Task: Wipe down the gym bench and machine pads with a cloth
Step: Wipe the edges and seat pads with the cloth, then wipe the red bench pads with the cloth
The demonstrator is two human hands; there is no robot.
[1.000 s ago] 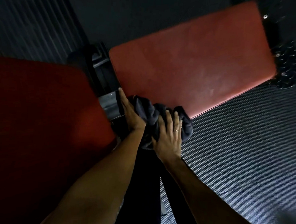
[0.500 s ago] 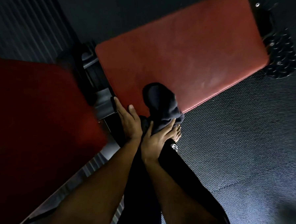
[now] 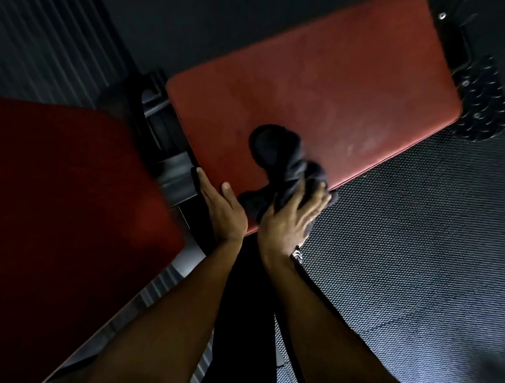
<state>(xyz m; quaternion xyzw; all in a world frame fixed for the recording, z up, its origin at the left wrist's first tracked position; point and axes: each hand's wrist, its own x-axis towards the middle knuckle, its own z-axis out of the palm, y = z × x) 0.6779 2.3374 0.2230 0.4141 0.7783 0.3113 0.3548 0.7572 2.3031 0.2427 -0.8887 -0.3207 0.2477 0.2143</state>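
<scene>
Cloth (image 3: 282, 160), dark and bunched, on the scuffed red pad (image 3: 327, 79), grasped by the right grip (image 3: 288, 221); left grip (image 3: 224, 213) released, flat against the pad's edge.

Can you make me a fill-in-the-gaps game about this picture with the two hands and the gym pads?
1. The left hand rests on the edge of a pad coloured ____.
2. The right hand grips a dark, bunched-up ____.
3. The left hand's fingers lie straight, and it holds ____.

Missing words: red; cloth; nothing.
</scene>
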